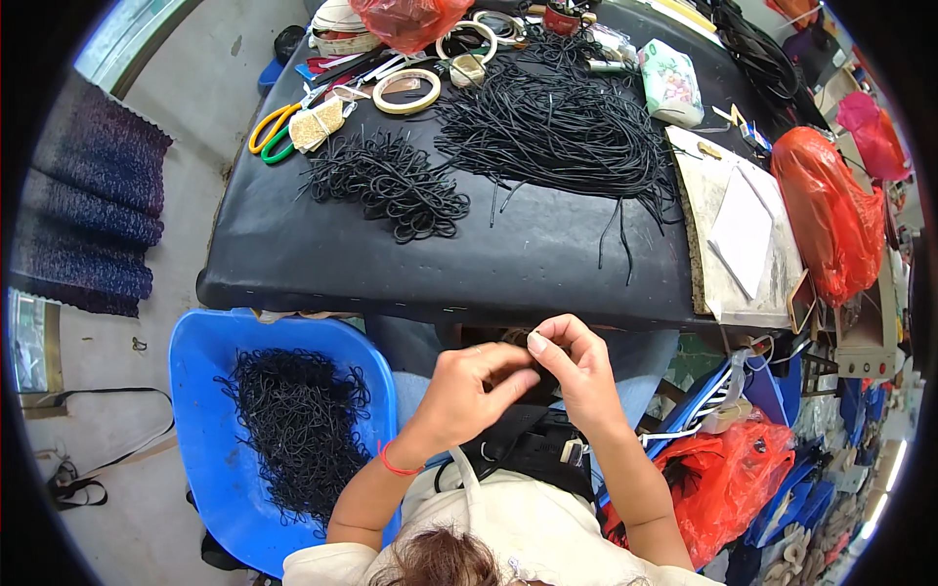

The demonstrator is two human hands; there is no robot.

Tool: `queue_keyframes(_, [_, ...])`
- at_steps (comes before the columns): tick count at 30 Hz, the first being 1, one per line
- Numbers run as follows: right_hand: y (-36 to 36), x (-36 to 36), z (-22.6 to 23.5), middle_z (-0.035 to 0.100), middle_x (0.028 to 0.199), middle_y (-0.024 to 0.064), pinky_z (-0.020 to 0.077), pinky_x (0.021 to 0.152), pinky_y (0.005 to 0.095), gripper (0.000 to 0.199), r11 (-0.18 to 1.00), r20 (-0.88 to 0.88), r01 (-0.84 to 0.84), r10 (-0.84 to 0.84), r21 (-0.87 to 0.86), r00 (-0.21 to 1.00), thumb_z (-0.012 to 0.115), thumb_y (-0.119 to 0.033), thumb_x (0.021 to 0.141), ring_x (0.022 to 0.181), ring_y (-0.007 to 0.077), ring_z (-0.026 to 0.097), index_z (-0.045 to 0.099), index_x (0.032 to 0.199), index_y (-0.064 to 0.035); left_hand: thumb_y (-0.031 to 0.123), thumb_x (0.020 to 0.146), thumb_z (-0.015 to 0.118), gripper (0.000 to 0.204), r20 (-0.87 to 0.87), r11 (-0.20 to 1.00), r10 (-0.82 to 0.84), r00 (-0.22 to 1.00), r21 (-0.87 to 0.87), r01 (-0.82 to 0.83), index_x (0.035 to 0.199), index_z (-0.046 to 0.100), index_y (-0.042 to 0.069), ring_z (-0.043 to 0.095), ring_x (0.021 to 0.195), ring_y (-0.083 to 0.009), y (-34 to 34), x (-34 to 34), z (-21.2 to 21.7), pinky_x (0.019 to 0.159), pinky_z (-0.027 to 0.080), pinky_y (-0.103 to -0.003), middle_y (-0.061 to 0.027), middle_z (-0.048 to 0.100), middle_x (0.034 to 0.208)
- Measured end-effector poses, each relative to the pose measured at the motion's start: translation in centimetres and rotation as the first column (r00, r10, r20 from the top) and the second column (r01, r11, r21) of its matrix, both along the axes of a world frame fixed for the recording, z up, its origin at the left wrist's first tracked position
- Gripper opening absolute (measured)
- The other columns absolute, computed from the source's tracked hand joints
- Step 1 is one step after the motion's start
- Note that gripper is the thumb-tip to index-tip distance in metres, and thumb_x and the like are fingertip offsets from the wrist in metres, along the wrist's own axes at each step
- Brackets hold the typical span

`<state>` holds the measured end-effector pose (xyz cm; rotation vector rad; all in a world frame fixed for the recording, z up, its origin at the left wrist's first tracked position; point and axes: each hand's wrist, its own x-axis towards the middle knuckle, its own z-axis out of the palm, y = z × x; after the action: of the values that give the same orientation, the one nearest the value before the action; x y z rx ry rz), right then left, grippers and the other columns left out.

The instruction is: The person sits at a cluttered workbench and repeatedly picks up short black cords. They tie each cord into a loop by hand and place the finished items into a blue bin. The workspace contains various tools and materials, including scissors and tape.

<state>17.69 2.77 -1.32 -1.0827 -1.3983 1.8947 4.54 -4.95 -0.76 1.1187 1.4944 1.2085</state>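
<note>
My left hand [477, 391] and my right hand [575, 369] are close together over my lap, just off the table's front edge. The thumb and fingers of my right hand are pinched together at the tips. My left hand's fingers are curled toward them, thumb pointing to the right hand. Whatever they hold is too small and too hidden to name. Beyond them on the table lie a large spread of long black cords [562, 132] and a smaller heap of looped black cords [396, 190]. More black looped cords [298, 420] fill the blue tub [186, 430] on my left.
The black-covered table [391, 273] spans the front. On it are rolls of tape [407, 91], scissors [274, 127], a tissue pack [672, 83] and a pale board [699, 225] with white paper [743, 234]. Red plastic bags [826, 210] stand at the right; another red bag [728, 479] sits lower.
</note>
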Motion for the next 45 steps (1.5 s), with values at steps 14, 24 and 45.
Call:
queue_keyframes(14, [-0.2,0.9,-0.8,0.048,0.069,-0.0047,0.0338,0.057,0.02,0.019,0.987,0.084,-0.104,0.094,0.119,0.992,0.06,-0.02,0.088,0.065,0.0028,0.041,0.056,0.08,-0.0027,0.01,0.081,0.064,0.016,-0.061,0.99,-0.14,0.988,-0.009,0.139,0.091,0.064,-0.003,0.056,0.065,-0.0093,0.1,-1.4,0.0,0.058,0.045,-0.023,-0.007,0.061,0.075])
queue_keyframes(24, [-0.5,0.7,-1.0,0.038,0.062,-0.0061,0.0282,0.052,0.0216,0.028,0.994,0.044,-0.004,-0.001,0.113,0.999,0.056,-0.02,0.091,0.059,0.0032,0.032,0.048,0.068,-0.0043,0.009,0.081,0.066,0.013,0.274,0.998,-0.005,0.962,-0.058,0.022,0.087,0.062,-0.002,0.05,0.062,-0.0059,-0.3,0.4,-1.2,0.055,0.04,-0.021,-0.0034,0.058,0.072])
queue_keyframes(45, [1.3,0.8,0.3,0.05,0.064,-0.0029,0.0349,0.053,0.0206,0.023,0.97,-0.011,0.194,-0.194,0.149,0.981,0.056,-0.018,0.09,0.058,0.0035,0.041,0.055,0.072,-0.0022,0.009,0.087,0.06,0.011,0.443,0.995,0.099,0.891,-0.037,-0.092,0.092,0.06,-0.001,0.049,0.067,-0.0022,-0.1,2.4,-2.0,0.059,0.04,-0.017,0.0025,0.058,0.076])
